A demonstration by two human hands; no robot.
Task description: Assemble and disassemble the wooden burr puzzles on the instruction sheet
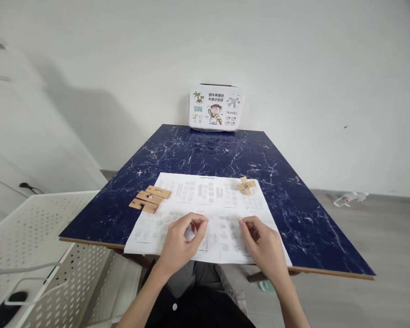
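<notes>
Left hand (181, 240) and right hand (263, 243), loosely curled, rest on sheet (205, 193); wooden slats (150, 199), cross (246, 185) beyond.

You are viewing a bright, evenly lit scene under soft, diffuse light. A broad, soft-edged shadow lies on the wall (71, 109) at the left. The glossy table (208, 150) mirrors the box (215, 107) at its far edge. The sheet (205, 191) renders near white, its print too fine to read. Your left hand (181, 241) and right hand (263, 246) cast only faint shadows on it. Focus is sharp at centre; wide-angle stretch bends lines toward the left and lower edges
</notes>
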